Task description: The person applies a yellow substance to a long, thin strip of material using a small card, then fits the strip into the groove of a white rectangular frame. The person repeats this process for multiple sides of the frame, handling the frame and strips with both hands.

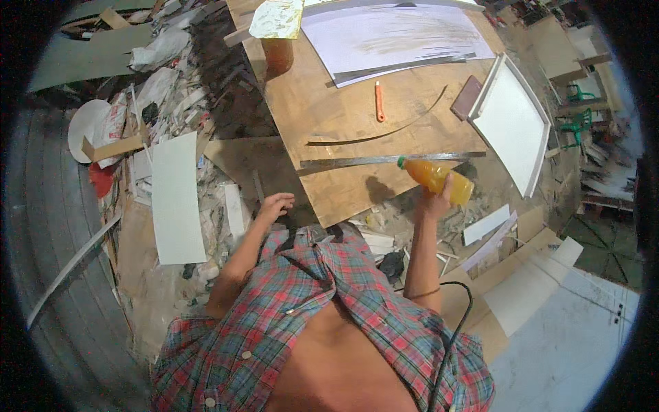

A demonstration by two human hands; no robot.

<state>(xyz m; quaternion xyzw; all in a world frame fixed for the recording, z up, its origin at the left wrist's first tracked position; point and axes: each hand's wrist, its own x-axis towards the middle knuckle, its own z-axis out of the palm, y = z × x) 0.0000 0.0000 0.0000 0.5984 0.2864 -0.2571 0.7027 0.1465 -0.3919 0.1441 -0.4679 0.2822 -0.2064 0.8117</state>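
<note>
A clear plastic bottle of orange-yellow liquid with a green cap is gripped in my right hand. It lies tilted over the near right edge of the wooden table, cap toward the left. My left hand hangs beside the table's left edge, fingers loosely stretched out, holding nothing. Just beyond the bottle, a long dark flat strip lies across the tabletop. Farther in are a thin curved strip and an orange-handled utility knife.
A white sheet with dark smudges covers the table's far part. A brown container stands at its far left corner. A white shallow-rimmed panel and a reddish-brown block are at the right. Scraps and a pale board litter the left floor.
</note>
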